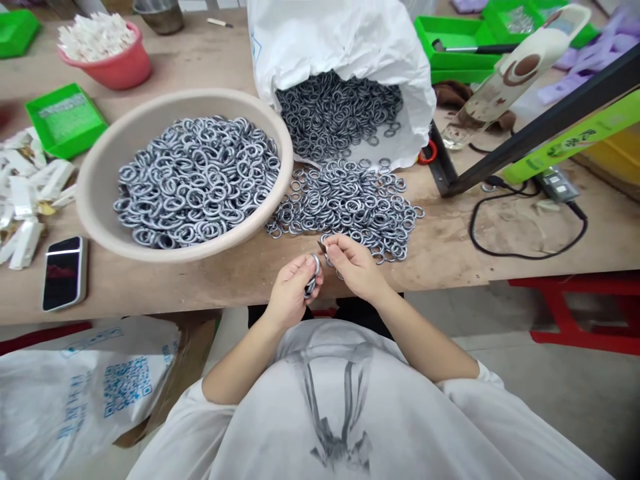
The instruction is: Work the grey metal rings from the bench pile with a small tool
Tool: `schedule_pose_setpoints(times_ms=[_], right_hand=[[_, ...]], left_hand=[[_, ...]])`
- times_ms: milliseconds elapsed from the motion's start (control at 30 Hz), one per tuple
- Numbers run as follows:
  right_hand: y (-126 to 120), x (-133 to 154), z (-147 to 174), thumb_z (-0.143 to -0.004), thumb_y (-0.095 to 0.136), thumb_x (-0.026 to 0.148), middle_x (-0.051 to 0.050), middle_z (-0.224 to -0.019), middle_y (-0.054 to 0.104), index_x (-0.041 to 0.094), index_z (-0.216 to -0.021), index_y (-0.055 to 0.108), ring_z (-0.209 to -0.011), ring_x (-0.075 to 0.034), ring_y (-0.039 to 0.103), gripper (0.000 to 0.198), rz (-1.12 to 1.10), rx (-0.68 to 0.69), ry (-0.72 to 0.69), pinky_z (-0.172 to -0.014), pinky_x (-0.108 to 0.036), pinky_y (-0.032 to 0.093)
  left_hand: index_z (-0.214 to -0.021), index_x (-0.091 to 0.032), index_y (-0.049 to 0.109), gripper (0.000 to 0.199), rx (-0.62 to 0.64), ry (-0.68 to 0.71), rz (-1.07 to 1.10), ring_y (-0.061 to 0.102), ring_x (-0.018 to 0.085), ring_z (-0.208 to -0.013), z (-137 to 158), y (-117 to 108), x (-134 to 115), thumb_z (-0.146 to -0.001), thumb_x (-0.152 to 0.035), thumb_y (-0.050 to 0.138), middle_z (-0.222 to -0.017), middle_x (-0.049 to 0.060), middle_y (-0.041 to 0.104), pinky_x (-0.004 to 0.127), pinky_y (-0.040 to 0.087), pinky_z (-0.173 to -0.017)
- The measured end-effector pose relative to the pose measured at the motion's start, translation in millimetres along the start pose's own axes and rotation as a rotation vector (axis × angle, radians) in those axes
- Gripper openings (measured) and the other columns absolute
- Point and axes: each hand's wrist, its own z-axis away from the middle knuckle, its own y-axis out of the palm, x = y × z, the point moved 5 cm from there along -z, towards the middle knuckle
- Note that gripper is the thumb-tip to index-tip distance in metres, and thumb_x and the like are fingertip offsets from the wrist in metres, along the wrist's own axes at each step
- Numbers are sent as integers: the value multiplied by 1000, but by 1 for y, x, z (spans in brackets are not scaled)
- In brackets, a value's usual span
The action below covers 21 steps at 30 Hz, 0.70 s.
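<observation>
While the left hand [293, 290] is pinching a small stack of rings [313, 275] at the table edge, the right hand [354, 265] is pinching one ring beside it. Best keeping the stack square, feeding from the loose pile [350, 203]; basin [100, 180] sits beyond.

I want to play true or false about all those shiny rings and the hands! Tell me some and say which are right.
1. The left hand holds a few metal rings. True.
2. The big beige basin holds water. False: it is heaped with metal rings.
3. A white bag lies open, with rings spilling from it onto the wooden table. True.
4. The phone lies to the right of the hands. False: it lies to their left, near the table edge.
5. The right hand rests flat on the table. False: it is raised, fingertips pinching something small beside the left hand.
</observation>
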Motion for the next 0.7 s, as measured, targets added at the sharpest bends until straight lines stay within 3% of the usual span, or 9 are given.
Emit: schedule_pose_setpoints(times_ms=[133,233,367,533,633,700], right_hand=[[0,18,10,-102,48,42,-1,-71,56,16,-75,59,-67,-11,50,39,313,97,-155,-63,-25,34],[3,26,15,-102,47,43,-1,-69,53,16,-73,59,-65,-11,47,42,413,128,-170,-61,-25,30],[5,19,13,-102,46,46,0,-66,52,16,-71,59,-61,-11,47,44,399,194,-117,-60,-25,29],[-13,-11,-10,-102,41,47,0,-64,56,17,-75,56,-62,-14,52,42,494,-14,132,-61,-26,31],[-8,-9,-30,-100,48,46,-3,-85,68,18,-92,64,-80,-18,62,33,729,42,109,-67,-27,34],[4,-1,-44,-97,54,48,-5,-102,70,20,-105,66,-91,-21,64,31,910,139,39,-68,-28,35]], left_hand=[[-75,-16,50,46,-16,8,18,39,4,-41,0,-4,0,-77,-56,74,-59,-5,46,15,22,-35],[-73,-16,48,45,-14,8,29,39,4,-41,-2,-5,2,-77,-54,73,-58,-5,45,16,23,-35],[-73,-16,49,47,18,-28,4,37,5,-41,3,-6,3,-76,-56,73,-58,-5,46,16,21,-36],[-66,-13,52,49,271,-61,-131,39,6,-47,19,1,3,-83,-56,68,-59,-1,48,18,25,-42],[-70,-14,54,47,162,5,-127,40,6,-47,26,-11,-6,-85,-56,67,-63,0,51,19,25,-41],[-77,-15,60,40,47,130,-180,43,6,-48,33,-21,-23,-88,-53,65,-66,1,55,19,27,-42]])
